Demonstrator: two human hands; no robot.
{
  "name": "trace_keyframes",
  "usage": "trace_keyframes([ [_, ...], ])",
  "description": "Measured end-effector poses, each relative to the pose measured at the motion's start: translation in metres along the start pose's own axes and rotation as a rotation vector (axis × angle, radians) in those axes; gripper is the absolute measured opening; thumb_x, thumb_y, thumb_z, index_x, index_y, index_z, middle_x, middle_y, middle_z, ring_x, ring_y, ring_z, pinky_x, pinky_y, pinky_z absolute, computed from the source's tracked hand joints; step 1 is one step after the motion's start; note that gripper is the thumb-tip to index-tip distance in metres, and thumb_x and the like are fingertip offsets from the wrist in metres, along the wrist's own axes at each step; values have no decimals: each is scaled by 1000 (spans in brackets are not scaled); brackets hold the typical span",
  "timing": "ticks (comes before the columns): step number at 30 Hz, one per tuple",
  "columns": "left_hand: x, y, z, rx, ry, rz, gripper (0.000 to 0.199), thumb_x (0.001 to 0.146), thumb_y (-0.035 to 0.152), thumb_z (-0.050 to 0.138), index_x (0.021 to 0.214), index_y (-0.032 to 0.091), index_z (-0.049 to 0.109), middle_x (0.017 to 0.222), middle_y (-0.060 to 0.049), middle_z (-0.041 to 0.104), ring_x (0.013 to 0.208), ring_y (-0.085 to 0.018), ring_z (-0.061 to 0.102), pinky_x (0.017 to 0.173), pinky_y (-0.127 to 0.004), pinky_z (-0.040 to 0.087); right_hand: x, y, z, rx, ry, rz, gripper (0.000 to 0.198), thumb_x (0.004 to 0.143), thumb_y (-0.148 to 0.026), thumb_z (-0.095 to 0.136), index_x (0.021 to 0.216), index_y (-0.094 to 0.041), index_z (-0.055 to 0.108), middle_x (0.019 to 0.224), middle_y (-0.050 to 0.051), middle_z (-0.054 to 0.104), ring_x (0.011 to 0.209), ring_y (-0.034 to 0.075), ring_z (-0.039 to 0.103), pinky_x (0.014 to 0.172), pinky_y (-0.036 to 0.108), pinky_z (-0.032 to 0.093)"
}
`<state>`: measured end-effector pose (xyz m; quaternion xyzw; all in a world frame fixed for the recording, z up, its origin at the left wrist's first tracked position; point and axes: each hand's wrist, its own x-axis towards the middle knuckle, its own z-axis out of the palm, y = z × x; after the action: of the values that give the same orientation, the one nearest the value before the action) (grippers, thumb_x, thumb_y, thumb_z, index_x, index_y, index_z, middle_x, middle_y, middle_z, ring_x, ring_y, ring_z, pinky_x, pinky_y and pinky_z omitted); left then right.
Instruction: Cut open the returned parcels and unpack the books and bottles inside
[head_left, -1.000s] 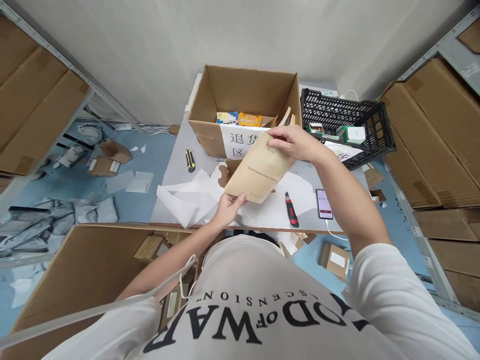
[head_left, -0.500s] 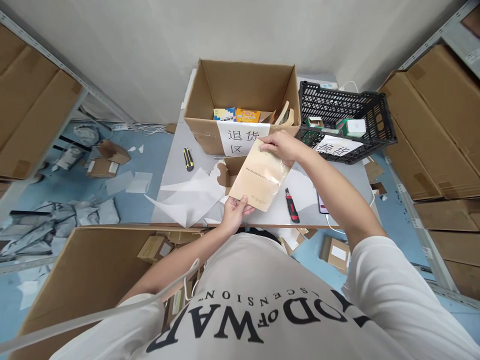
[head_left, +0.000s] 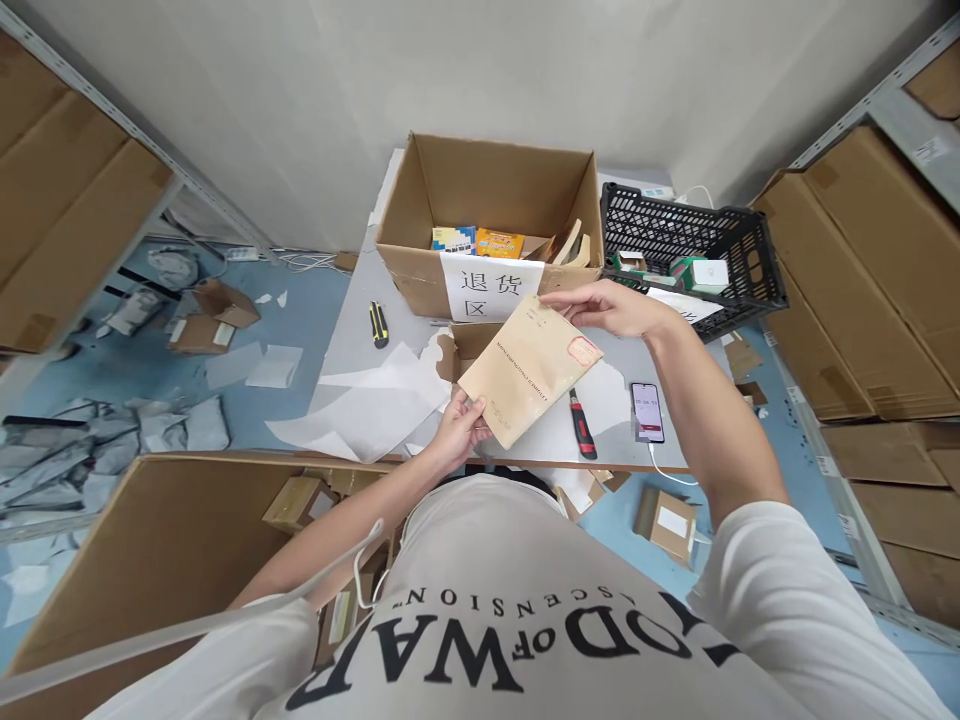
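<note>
The left grip [head_left: 459,435] holds a tan booklet [head_left: 529,370] over the desk [head_left: 349,325]. The right grip [head_left: 611,306] is by the booklet's top.

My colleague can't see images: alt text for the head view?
A left hand holds a tan booklet over a table, the right hand at its far edge. Beyond stand a cardboard box and a black crate; a red-black knife and phone lie nearby.

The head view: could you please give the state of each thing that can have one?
Flat tan printed packet: held, tilted.
Left hand: gripping packet's lower edge.
Right hand: at packet's upper edge.
Large brown cardboard box: open, partly filled.
Black plastic mesh crate: open, partly filled.
Red and black cutter: lying flat.
Yellow and black cutter: lying flat.
Slim rectangular smartphone: screen lit, cable attached.
</note>
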<state>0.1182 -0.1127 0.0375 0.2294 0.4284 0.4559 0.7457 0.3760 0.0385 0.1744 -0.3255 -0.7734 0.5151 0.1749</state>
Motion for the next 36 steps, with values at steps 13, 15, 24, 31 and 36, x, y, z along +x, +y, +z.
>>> trace_keyframes([
  [13, -1, 16, -1, -42, -139, -169, 22, 79, 24, 66, 95, 9, 68, 95, -16, 73, 75, -17, 70, 67, -24, 56, 21, -35, 1, -445, 182, -114, 24, 90, -40, 53, 95, -22, 68, 90, 4, 62, 85, 19, 53, 78, 34, 43],
  [15, -1, 17, -5, 3, -201, -141, 23, 77, 26, 68, 90, 7, 70, 95, -17, 73, 78, -21, 71, 70, -28, 57, 25, -32, 2, -451, 236, -43, 26, 91, -42, 51, 90, -20, 66, 82, 3, 62, 77, 16, 52, 72, 31, 41],
  [24, -2, 9, -15, 32, -269, -61, 34, 68, 38, 79, 85, 10, 70, 84, -13, 73, 69, -19, 69, 63, -29, 55, 36, 4, 17, -341, 310, 121, 38, 88, -51, 51, 70, -18, 57, 65, 0, 53, 61, 11, 42, 55, 26, 33],
  [31, 10, 5, -15, 118, -210, -70, 46, 71, 54, 75, 82, 10, 69, 68, -9, 69, 60, -14, 64, 59, -25, 50, 38, 15, 13, -236, 298, 160, 40, 87, -55, 53, 71, -18, 58, 64, 0, 53, 61, 11, 42, 55, 26, 33],
  [36, 22, 5, -16, 79, -161, -58, 42, 70, 53, 76, 77, 12, 66, 78, -7, 69, 63, -12, 62, 61, -26, 50, 40, 22, 12, -149, 298, 205, 42, 85, -58, 55, 74, -18, 60, 65, 0, 55, 60, 12, 45, 54, 26, 35],
])
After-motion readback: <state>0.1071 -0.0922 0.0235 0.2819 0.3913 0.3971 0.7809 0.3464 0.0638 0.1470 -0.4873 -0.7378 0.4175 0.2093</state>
